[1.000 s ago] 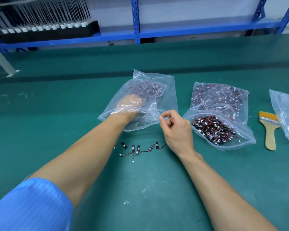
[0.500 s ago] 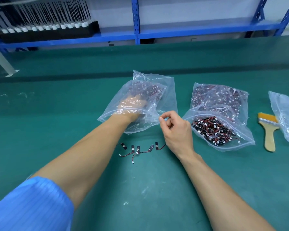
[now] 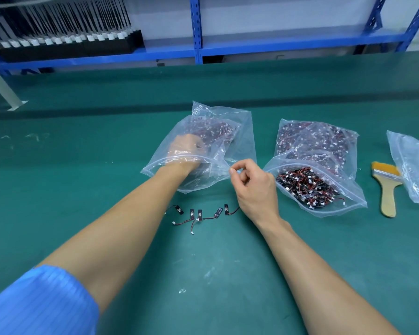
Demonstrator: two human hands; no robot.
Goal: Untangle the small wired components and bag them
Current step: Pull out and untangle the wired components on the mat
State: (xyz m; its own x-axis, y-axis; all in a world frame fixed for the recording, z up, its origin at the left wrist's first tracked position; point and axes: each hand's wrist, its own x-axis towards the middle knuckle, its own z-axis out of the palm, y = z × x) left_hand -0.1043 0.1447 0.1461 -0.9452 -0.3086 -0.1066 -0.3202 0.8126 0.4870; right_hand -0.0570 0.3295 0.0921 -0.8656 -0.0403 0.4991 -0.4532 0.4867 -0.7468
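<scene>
A clear zip bag (image 3: 237,131) lies on the green mat with small wired components heaped at its far end. My left hand (image 3: 185,151) is wrist-deep inside it, seen through the plastic; what its fingers do is unclear. My right hand (image 3: 253,184) pinches the bag's open rim at its right corner. Several loose wired components (image 3: 198,215) with black boards and red-black leads lie in a row just in front of the bag. To the right, a second open bag (image 3: 344,197) holds a tangle of the same parts.
A third filled bag (image 3: 317,139) lies behind the open one. A wooden brush (image 3: 386,187) and another clear bag (image 3: 414,165) sit at far right. Blue shelving (image 3: 196,49) with a black tray of white-tipped rods (image 3: 65,42) runs behind the mat.
My left hand has pushed slightly deeper into the bag toward the heap of parts. My right hand keeps its pinch on the rim.
</scene>
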